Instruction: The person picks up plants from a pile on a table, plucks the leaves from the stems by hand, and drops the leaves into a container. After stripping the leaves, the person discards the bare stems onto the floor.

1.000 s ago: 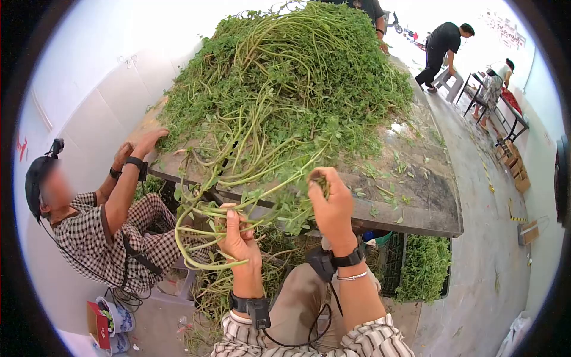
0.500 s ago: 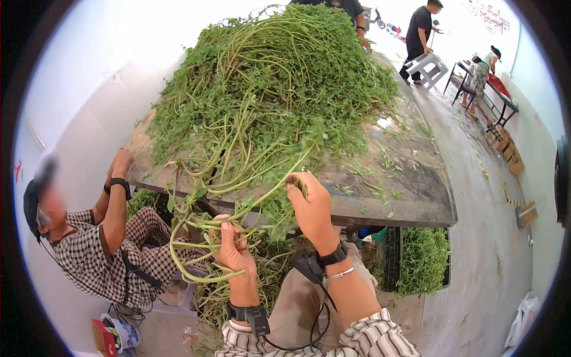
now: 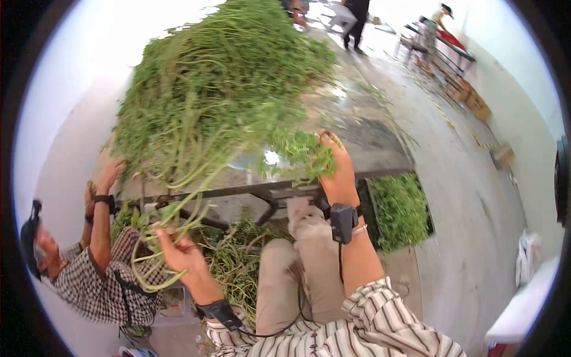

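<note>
A large heap of leafy green stems point(image 3: 220, 77) covers much of the wooden table point(image 3: 375, 140). My left hand point(image 3: 181, 256), lower left, is closed around a bundle of long pale green stems point(image 3: 148, 259) that curl below and left of it. My right hand point(image 3: 338, 166) is at the table's front edge, its fingers closed on a leafy green sprig point(image 3: 300, 149) that spreads out to its left. Some long stems stretch between my left hand and the heap, blurred by motion.
A person in a checked shirt point(image 3: 95, 288) sits at the left, hands at the table edge. Below the table are loose stems point(image 3: 238, 279) and a crate of greens point(image 3: 401, 211). Other people stand at the back. Cardboard boxes point(image 3: 476, 104) line the right side.
The view has shifted. My hands have moved apart, the left down and left, the right up and right with leafy greens in it.
</note>
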Motion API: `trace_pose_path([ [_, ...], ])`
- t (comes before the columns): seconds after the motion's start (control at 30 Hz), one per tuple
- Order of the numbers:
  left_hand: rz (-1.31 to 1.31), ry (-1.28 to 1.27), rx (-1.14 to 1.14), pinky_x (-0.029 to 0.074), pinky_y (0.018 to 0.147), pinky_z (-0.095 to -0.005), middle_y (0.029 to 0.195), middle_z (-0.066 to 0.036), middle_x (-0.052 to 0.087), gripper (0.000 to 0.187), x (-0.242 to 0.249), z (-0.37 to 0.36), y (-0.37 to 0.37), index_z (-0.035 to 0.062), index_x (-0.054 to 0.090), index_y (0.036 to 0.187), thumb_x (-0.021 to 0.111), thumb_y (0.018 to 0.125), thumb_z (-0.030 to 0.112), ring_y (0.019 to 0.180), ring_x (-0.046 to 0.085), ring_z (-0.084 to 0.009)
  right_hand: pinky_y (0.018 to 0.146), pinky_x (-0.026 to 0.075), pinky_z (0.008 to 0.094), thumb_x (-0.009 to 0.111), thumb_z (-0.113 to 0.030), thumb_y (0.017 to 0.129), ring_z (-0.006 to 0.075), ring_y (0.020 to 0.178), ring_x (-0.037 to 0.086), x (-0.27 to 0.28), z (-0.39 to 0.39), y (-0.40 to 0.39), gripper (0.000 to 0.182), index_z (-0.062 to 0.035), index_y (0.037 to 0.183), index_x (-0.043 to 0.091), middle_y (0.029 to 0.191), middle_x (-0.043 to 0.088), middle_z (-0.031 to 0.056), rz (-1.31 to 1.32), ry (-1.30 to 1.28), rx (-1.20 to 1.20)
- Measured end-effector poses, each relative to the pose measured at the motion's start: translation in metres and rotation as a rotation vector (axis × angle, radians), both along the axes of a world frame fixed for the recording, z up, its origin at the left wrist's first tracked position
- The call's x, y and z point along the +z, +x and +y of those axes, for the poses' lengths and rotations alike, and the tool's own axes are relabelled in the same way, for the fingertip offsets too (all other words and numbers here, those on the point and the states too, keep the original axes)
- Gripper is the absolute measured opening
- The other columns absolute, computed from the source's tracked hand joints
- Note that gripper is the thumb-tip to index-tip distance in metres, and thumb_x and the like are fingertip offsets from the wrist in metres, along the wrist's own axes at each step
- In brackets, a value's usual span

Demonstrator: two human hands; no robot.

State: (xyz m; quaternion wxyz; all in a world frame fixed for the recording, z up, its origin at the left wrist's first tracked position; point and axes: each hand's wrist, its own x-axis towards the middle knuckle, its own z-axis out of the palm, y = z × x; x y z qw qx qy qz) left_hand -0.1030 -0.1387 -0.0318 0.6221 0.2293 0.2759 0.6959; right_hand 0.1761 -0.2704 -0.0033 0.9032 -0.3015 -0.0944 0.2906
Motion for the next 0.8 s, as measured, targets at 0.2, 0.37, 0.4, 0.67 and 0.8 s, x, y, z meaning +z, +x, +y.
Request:
trace_pose_path([
  [0.2, -0.104, 0.109, -0.185, 0.038, 0.044, -0.018, 0.08, -0.004, 0.059, 0.031, -0.005, 0.012, -0.022, 0.0027, 0.052, 0.114, 0.059, 0.089, 0.021, 0.056, 0.047, -0.0084, 0.053, 0.032, 0.0182, 0.06, -0.024, 0.086, 0.0037, 0.076, 0.049, -0.018, -0.128, 0.039, 0.015, -0.0134, 0.097, 0.059, 0.092, 0.057, -0.0038, -0.163, -0.189, -0.311],
  [0.37, -0.107, 0.079, -0.235, 0.038, 0.044, -0.0226, 0.077, -0.006, 0.057, 0.024, 0.001, 0.0, -0.018, 0.0026, 0.049, 0.102, 0.059, 0.089, 0.02, 0.052, 0.042, -0.0113, 0.049, 0.032, 0.0167, 0.062, -0.02, 0.085, 0.0026, 0.08, 0.052, -0.022, -0.238, 0.042, 0.022, -0.0097, 0.104, 0.056, 0.092, 0.057, -0.0026, -0.18, -0.469, -0.634],
  [0.4, -0.108, 0.078, -0.238, 0.038, 0.044, -0.0226, 0.077, -0.006, 0.057, 0.024, -0.003, 0.002, -0.02, 0.0026, 0.049, 0.102, 0.059, 0.089, 0.02, 0.052, 0.042, -0.0113, 0.049, 0.032, 0.0167, 0.062, -0.02, 0.085, 0.0026, 0.08, 0.052, -0.029, -0.258, 0.045, 0.022, -0.0097, 0.104, 0.056, 0.092, 0.057, -0.0026, -0.18, -0.47, -0.637],
  [0.67, -0.051, 0.102, -0.294, 0.034, 0.042, -0.0225, 0.081, -0.005, 0.057, 0.026, -0.014, 0.008, -0.025, 0.0029, 0.049, 0.102, 0.061, 0.089, 0.022, 0.052, 0.039, -0.01, 0.05, 0.038, 0.0211, 0.059, -0.014, 0.085, 0.0063, 0.074, 0.054, -0.117, -0.341, 0.087, 0.012, -0.0068, 0.094, 0.059, 0.078, 0.057, -0.0019, -0.195, -0.783, -0.746],
  [0.8, -0.026, 0.111, -0.247, 0.035, 0.044, -0.0224, 0.082, -0.006, 0.057, 0.027, 0.0, -0.004, -0.021, 0.0025, 0.05, 0.103, 0.062, 0.088, 0.022, 0.053, 0.039, -0.0099, 0.057, 0.043, 0.029, 0.058, -0.015, 0.084, 0.0147, 0.071, 0.057, -0.183, -0.362, 0.14, 0.015, -0.0024, 0.089, 0.06, 0.077, 0.06, 0.0046, -0.409, -1.094, -0.831],
])
